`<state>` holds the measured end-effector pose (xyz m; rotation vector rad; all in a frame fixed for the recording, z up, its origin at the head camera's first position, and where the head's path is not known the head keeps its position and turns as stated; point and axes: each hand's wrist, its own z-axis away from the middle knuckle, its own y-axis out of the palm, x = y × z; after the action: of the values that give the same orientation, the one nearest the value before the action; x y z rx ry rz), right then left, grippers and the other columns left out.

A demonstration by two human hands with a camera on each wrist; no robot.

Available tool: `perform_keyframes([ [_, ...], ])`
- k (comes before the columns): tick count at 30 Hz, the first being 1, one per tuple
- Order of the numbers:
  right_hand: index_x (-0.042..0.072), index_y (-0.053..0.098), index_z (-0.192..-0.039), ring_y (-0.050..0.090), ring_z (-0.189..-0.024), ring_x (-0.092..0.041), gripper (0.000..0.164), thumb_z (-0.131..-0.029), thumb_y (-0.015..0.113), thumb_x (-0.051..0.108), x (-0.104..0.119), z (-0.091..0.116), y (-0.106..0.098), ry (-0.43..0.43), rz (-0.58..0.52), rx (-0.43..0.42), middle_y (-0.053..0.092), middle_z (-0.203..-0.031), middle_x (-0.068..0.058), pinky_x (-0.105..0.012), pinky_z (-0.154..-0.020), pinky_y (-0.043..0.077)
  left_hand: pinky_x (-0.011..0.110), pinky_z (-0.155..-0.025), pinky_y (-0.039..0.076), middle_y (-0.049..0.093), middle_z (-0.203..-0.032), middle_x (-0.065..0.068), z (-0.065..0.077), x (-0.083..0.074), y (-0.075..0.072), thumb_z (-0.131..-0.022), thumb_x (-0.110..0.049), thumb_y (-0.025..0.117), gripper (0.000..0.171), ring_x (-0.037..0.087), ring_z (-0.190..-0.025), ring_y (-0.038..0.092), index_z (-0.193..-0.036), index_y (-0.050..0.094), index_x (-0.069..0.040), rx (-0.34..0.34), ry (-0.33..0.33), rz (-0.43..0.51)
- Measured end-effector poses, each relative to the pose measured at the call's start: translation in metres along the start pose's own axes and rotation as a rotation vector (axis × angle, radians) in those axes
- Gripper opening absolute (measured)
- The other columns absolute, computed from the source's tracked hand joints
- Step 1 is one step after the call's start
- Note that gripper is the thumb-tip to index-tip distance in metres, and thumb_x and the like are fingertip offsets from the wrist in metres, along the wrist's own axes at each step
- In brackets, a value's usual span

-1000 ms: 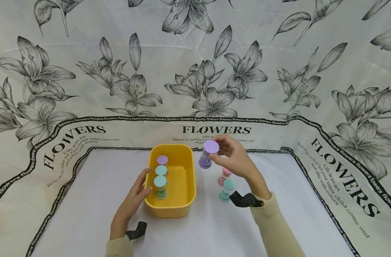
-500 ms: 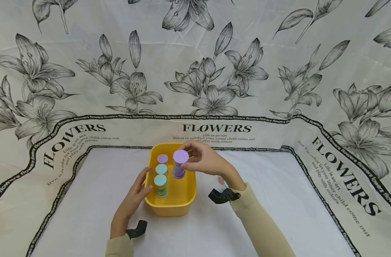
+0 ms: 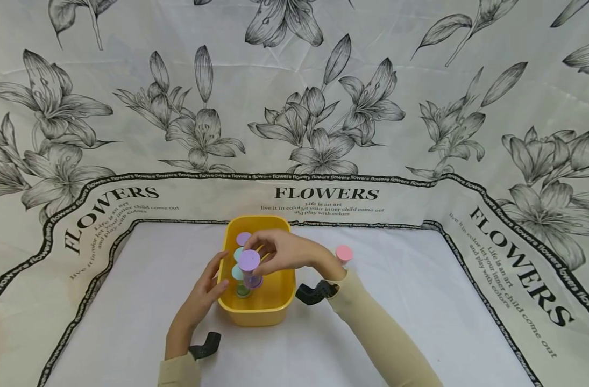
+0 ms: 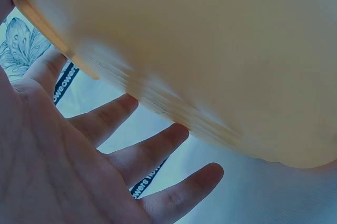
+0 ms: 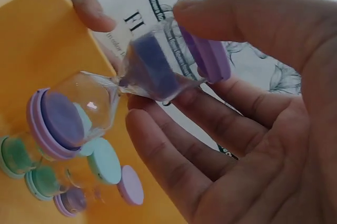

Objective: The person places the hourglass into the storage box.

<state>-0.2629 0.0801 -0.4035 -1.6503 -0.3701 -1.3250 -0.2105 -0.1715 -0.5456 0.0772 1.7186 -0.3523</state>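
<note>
My right hand (image 3: 286, 250) pinches a purple-capped sand timer (image 3: 249, 260) between thumb and fingers, over the yellow bin (image 3: 277, 293). In the right wrist view this sand timer's glass lies aslant, with purple sand in both bulbs. Inside the bin, along its left side, stand a purple-capped sand timer (image 3: 243, 238) and two teal-capped sand timers (image 5: 104, 161), partly hidden by the held one in the head view. My left hand (image 3: 203, 298) holds the bin's left wall, thumb over the rim and fingers against the outside; its fingers (image 4: 152, 155) are spread there.
A pink-capped sand timer (image 3: 344, 253) stands on the white table (image 3: 371, 301) right of the bin, partly behind my right wrist. A flower-printed cloth (image 3: 318, 134) rises behind and along both sides.
My right hand has carried the purple sand timer left from beside the bin to above the bin's left side. The left hand stays on the bin. The teal timer outside is now hidden.
</note>
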Motion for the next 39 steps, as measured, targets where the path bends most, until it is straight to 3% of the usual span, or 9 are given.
perform_keyframes([
  [12, 0.002, 0.063, -0.124, 0.071, -0.109, -0.015, 0.043, -0.085, 0.079, 0.006, -0.006, -0.011, 0.007, 0.010, -0.019, 0.120, 0.069, -0.121, -0.010, -0.029, -0.095, 0.059, 0.067, -0.111, 0.039, 0.016, -0.172, 0.017, 0.000, 0.004, -0.002, -0.105, -0.031, 0.052, 0.062, 0.056, -0.147, 0.033, -0.161, 0.027, -0.031, 0.015, 0.024, 0.004],
  [20, 0.005, 0.067, -0.123, 0.072, -0.103, -0.014, 0.042, -0.084, 0.082, 0.007, -0.010, -0.020, 0.017, 0.015, 0.058, 0.209, 0.072, -0.118, -0.005, -0.025, -0.095, 0.058, 0.074, -0.110, 0.036, 0.017, -0.172, 0.017, 0.000, 0.006, -0.003, -0.106, -0.031, 0.049, 0.059, 0.060, -0.145, 0.033, -0.161, 0.027, -0.031, 0.008, 0.041, -0.010],
  [26, 0.004, 0.066, -0.124, 0.074, -0.103, -0.018, 0.041, -0.085, 0.080, 0.001, -0.015, -0.025, 0.023, 0.052, 0.013, 0.261, 0.072, -0.118, -0.007, -0.026, -0.093, 0.059, 0.077, -0.111, 0.031, 0.017, -0.172, 0.016, -0.001, 0.005, -0.003, -0.106, -0.031, 0.050, 0.059, 0.059, -0.147, 0.031, -0.161, 0.028, -0.031, 0.011, 0.046, -0.002],
  [30, 0.003, 0.066, -0.123, 0.074, -0.102, -0.015, 0.041, -0.085, 0.078, -0.005, -0.018, -0.030, 0.026, 0.068, 0.006, 0.299, 0.072, -0.123, -0.010, -0.027, -0.091, 0.060, 0.075, -0.111, 0.031, 0.016, -0.172, 0.015, -0.001, 0.005, -0.003, -0.106, -0.034, 0.052, 0.060, 0.057, -0.147, 0.032, -0.161, 0.028, -0.032, 0.010, 0.033, -0.001],
  [35, 0.006, 0.067, -0.120, 0.070, -0.106, -0.006, 0.040, -0.084, 0.079, -0.005, -0.019, -0.034, 0.029, 0.089, 0.062, 0.322, 0.073, -0.122, -0.008, -0.024, -0.091, 0.059, 0.073, -0.111, 0.034, 0.015, -0.173, 0.014, -0.001, 0.003, -0.003, -0.105, -0.034, 0.052, 0.061, 0.055, -0.150, 0.029, -0.161, 0.028, -0.033, 0.007, 0.018, 0.000],
  [39, 0.007, 0.069, -0.117, 0.066, -0.112, -0.003, 0.039, -0.082, 0.082, -0.004, -0.020, -0.036, 0.033, 0.109, 0.135, 0.328, 0.073, -0.120, -0.002, -0.023, -0.094, 0.057, 0.070, -0.112, 0.037, 0.015, -0.172, 0.015, -0.002, 0.003, -0.003, -0.105, -0.034, 0.053, 0.062, 0.054, -0.148, 0.035, -0.161, 0.027, -0.031, 0.016, 0.011, 0.024],
])
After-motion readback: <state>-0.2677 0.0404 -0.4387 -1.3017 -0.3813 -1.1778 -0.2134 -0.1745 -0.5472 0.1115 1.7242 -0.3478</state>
